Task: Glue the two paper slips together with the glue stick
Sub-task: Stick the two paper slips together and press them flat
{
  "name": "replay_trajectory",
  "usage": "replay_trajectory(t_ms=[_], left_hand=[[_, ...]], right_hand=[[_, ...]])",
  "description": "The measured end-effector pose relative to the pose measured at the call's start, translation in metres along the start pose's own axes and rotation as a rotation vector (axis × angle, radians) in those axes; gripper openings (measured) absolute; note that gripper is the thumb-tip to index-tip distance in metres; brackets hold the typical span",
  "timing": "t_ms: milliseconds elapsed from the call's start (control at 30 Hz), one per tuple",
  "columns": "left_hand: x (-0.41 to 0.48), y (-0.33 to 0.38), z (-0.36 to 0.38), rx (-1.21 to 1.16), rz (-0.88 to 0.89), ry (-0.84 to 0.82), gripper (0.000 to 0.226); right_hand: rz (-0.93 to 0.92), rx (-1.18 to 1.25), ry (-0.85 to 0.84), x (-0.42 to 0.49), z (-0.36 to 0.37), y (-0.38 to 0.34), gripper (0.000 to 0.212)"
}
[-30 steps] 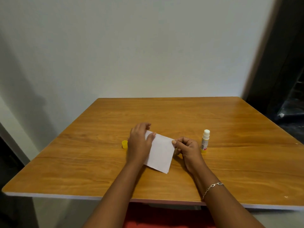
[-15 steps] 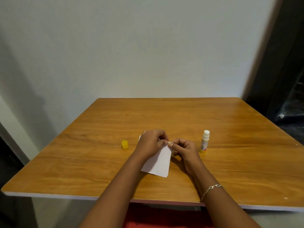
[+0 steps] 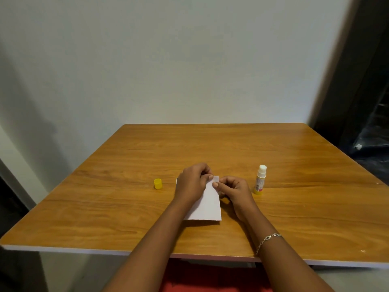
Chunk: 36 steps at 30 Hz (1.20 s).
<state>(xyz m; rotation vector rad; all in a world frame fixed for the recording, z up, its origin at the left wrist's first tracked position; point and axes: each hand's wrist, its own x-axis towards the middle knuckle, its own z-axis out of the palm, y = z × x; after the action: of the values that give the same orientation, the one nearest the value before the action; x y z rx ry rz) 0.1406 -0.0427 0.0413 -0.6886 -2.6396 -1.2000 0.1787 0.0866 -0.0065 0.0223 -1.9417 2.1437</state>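
1. Wooden table against a plain pale wall; dark doorway area at far right.
2. My left hand sits on the left part of the white paper, thumb and forefinger closed on its top corner.
3. My right hand pinches the same top corner from the right, fingertips closed tight on the paper edge. The two hands' fingertips nearly touch there.
4. Paper lies mid-table near the front, long side running toward me, bottom edge flat on the wood. I can't tell if it's one slip or two stacked; only one white sheet reads clearly.
5. Glue stick stands upright just right of my right hand, uncapped, white glue tip exposed, yellow base on the table. Not touching my hand.
6. Yellow cap sits on the table left of my left hand, apart from it.
7. Silver bracelet on my right wrist.
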Motion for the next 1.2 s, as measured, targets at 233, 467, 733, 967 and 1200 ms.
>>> replay_trajectory(t_ms=[233, 467, 733, 967, 1200], left_hand=[[0.002, -0.001, -0.005, -0.059, -0.014, 0.199, 0.007], [0.003, -0.004, -0.007, -0.098, -0.024, 0.397, 0.007], [0.003, -0.013, -0.006, -0.147, -0.058, 0.522, 0.009], [-0.003, -0.012, -0.006, -0.098, -0.114, 0.508, 0.013], [0.007, -0.003, -0.016, 0.456, 0.445, 0.001, 0.025]], right_hand=[[0.01, -0.069, -0.032, 0.002, 0.002, 0.003, 0.02], [0.02, -0.095, -0.047, 0.001, 0.002, 0.002, 0.015], [0.028, -0.085, -0.011, 0.0, 0.001, 0.001, 0.016], [-0.004, -0.026, 0.031, 0.0, -0.001, 0.002, 0.02], [-0.029, -0.026, -0.001, 0.001, -0.001, 0.004, 0.023]])
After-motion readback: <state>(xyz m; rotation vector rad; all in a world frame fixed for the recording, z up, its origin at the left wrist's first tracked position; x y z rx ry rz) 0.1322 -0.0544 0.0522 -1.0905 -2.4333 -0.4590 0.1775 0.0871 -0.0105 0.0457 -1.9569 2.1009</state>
